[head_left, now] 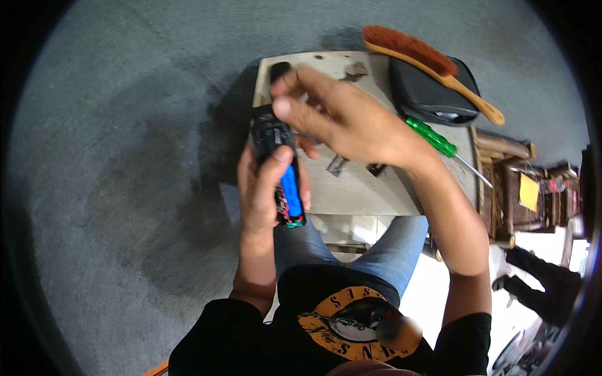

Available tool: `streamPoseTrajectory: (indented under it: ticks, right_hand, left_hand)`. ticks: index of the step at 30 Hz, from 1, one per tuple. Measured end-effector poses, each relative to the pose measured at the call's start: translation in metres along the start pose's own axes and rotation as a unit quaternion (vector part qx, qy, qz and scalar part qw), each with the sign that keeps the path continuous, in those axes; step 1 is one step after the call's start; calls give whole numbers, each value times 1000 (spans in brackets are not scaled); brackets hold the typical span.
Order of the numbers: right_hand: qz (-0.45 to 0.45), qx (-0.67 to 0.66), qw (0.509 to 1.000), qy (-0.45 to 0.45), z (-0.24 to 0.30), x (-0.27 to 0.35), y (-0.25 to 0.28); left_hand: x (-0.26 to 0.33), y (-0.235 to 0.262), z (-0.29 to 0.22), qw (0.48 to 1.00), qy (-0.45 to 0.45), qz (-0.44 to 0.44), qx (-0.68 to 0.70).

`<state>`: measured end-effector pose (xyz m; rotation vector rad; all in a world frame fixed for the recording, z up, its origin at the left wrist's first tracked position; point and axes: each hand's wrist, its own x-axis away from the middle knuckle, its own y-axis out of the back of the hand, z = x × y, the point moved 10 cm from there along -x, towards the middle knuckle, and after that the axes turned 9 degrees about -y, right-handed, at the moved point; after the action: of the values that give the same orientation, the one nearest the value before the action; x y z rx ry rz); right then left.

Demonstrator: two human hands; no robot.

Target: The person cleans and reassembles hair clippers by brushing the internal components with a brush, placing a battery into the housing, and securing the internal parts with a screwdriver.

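My left hand (263, 188) grips a black device (271, 135) with a blue battery pack (290, 187) showing along its open side; the thumb lies across it. My right hand (338, 116) hovers just above the top of the device, fingers loosely spread and slightly blurred, holding nothing I can make out. Both hands are over the left part of a small pale wooden table (357, 188).
On the table lie a green-handled screwdriver (439, 143), a black pouch (426, 94), a wooden-handled brush (433, 62) and small metal parts (338, 165). Wooden shelving (514, 188) stands at the right. Grey carpet (125, 156) surrounds the table. Another person's dark-clothed legs (539, 282) show at the lower right.
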<state>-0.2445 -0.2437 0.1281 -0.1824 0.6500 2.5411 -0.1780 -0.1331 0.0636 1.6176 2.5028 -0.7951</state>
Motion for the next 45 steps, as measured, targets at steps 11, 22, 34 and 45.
streamPoseTrajectory:
  ticks: [11, 22, 34, 45]
  right_hand:
    - [-553, -20, 774, 310, 68, 147, 162]
    - [-358, 125, 924, -41, 13, 140, 95]
    - [-176, 438, 882, 5, -4, 67, 28]
    - [-160, 416, 895, -10, -11, 66, 29]
  left_hand:
    - [-6, 5, 1, 1000, -23, -10, -19]
    - [-5, 3, 2, 1000, -20, -15, -5]
    - [-6, -1, 2, 1000, 0, 16, 2]
    - [-2, -7, -1, 999, -2, 22, -25]
